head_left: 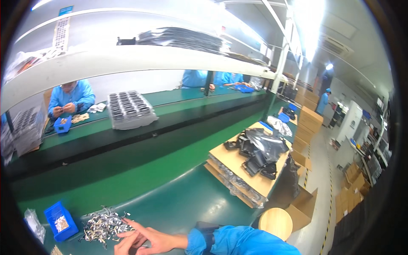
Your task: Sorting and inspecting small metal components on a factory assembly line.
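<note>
The right hand (148, 239) lies flat on the green desk (178, 204), fingers spread, its fingertips touching the edge of a loose pile of small silvery metal parts (104, 225). The left hand (125, 243) sits just beside it, fingers curled; whether it pinches a part cannot be told. Left of the pile stands a small blue plastic bin (60, 221) holding tiny pieces, with a clear plastic bag (33, 223) beyond it.
</note>
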Tool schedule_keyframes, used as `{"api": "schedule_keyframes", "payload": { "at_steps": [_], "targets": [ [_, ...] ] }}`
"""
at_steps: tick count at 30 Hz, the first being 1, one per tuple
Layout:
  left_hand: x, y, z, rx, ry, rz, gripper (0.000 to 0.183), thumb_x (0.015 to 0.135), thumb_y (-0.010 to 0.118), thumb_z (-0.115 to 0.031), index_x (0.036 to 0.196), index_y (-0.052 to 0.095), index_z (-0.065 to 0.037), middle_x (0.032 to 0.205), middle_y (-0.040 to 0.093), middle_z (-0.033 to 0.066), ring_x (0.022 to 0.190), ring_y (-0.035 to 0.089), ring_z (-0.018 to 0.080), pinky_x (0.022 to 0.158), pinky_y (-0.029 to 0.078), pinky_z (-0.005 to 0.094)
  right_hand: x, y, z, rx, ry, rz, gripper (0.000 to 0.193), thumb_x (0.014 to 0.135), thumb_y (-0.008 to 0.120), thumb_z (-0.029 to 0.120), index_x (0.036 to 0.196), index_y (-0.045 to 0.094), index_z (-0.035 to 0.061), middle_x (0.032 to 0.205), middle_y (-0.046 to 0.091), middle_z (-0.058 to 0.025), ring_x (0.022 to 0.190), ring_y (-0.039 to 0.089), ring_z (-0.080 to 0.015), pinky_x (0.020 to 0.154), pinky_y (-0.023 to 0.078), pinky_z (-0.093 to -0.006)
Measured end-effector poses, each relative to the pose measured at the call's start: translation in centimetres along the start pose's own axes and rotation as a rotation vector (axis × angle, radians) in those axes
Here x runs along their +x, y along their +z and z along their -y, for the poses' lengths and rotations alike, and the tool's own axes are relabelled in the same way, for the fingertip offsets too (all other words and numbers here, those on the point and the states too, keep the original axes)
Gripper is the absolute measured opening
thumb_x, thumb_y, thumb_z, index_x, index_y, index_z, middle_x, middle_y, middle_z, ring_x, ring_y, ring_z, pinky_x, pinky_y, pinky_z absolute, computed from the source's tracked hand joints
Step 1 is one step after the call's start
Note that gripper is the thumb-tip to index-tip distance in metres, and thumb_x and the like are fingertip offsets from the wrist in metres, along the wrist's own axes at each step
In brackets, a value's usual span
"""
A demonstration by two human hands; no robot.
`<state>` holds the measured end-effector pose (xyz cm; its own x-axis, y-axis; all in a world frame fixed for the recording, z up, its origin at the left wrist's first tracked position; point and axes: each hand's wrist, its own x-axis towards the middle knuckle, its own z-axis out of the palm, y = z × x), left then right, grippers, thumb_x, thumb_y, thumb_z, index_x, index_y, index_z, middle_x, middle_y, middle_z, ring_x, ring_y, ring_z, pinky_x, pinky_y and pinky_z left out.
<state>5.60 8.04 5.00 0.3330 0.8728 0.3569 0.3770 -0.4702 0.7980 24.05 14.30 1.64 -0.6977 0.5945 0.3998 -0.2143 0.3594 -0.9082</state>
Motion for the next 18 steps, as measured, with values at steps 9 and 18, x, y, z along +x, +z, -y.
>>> {"api": "schedule_keyframes", "payload": {
  "at_steps": [9, 18],
  "targets": [
    [0.1, -0.1, -0.5, 0.012, -0.031, 0.016, 0.048, 0.098, 0.062, -0.026, 0.136, 0.057, 0.003, 0.121, 0.068, 0.0259, 0.11, 0.069, 0.0383, 0.094, 0.054, 0.0407, 0.1, 0.1, 0.6, 0.086, 0.106, 0.023, 0.114, 0.084, 0.077, 0.006, 0.162, -0.006, 0.0122, 0.14, 0.059, -0.0203, 0.108, 0.07, -0.0291, 0.092, 0.058, -0.0421],
    [-0.3, -0.3, -1.2, 0.064, -0.042, -0.065, 0.037, 0.096, 0.061, -0.003, 0.133, 0.059, 0.003, 0.117, 0.071, 0.0214, 0.105, 0.072, 0.0298, 0.094, 0.053, 0.037, 0.5, 0.3, -0.8, -0.008, -0.109, -0.072, 0.109, 0.092, 0.075, 0.024, 0.162, -0.008, 0.0106, 0.141, 0.057, -0.0195, 0.104, 0.071, -0.0265, 0.084, 0.059, -0.0385]
  ]
}}
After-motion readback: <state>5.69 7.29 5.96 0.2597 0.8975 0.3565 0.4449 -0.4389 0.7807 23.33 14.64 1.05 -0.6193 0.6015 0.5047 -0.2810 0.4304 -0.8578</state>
